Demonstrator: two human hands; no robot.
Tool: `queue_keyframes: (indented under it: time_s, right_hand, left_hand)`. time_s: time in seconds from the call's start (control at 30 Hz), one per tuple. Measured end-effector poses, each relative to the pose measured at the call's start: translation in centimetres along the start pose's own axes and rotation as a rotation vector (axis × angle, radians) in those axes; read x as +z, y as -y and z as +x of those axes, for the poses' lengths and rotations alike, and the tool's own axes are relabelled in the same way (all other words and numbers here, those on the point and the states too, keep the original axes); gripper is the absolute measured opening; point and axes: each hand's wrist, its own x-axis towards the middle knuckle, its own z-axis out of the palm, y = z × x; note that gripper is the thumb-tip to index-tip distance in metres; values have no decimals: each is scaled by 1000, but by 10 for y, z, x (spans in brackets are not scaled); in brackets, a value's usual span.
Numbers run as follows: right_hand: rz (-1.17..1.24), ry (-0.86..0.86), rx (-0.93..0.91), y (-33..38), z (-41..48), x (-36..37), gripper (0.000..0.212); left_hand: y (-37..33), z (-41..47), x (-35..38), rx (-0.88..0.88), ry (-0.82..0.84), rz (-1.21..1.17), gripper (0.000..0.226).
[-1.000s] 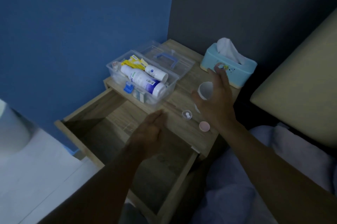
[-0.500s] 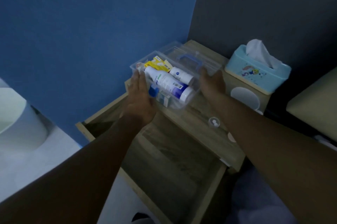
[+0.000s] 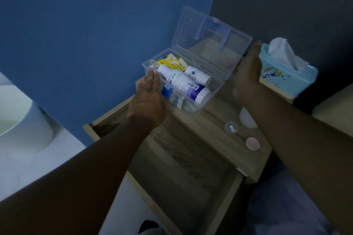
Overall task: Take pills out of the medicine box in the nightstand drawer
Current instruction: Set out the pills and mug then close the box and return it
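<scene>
The clear medicine box [image 3: 216,89] stands on the nightstand top [image 3: 206,120], its lid [image 3: 208,43] raised nearly upright. Inside lie a large white bottle [image 3: 183,83], a smaller white bottle [image 3: 198,75], a yellow packet [image 3: 172,62] and small boxes. My left hand [image 3: 149,99] presses flat against the box's left wall. My right hand [image 3: 248,74] holds the lid's right end. A small clear cap with two white pills [image 3: 231,128] sits on the top, close to my right forearm. The drawer [image 3: 181,167] below is pulled out.
A pink cap [image 3: 252,143] lies near the pill cap. A white cup [image 3: 246,119] is half hidden behind my right arm. A light blue tissue box [image 3: 282,78] stands at the back right. A white bin [image 3: 19,116] sits on the floor at left.
My right hand left the white cup and both hands went to the box. The lid, lying flat back before, now stands raised. The camera moved closer and leftward.
</scene>
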Motion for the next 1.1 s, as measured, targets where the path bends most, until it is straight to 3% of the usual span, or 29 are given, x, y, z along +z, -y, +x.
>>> queue_keyframes:
  time_s: [0.07,0.17,0.43,0.57,0.8,1.1]
  right_hand:
    - [-71,-6,-154,1,-16,0,62]
    - [-302,121,-289,-12,-37,-6,66]
    - [-675,427,-656,-41,-78,-39,43]
    - [-840,518,-881,-60,-90,-52,37]
    - [-890,467,-964,-66,-92,-51,40]
    - [-958,474,-983,-58,-91,-42,41]
  left_hand:
    - [-3,0,0,-24,12,-10,89]
    - [-7,-2,-2,-45,20,-66,89]
    - [-7,-16,8,-98,34,-186,93]
    - [-6,-19,18,-126,-31,-248,80]
    - [-13,-5,24,-271,-113,-569,50]
    - [-10,-10,24,-220,-275,-563,36]
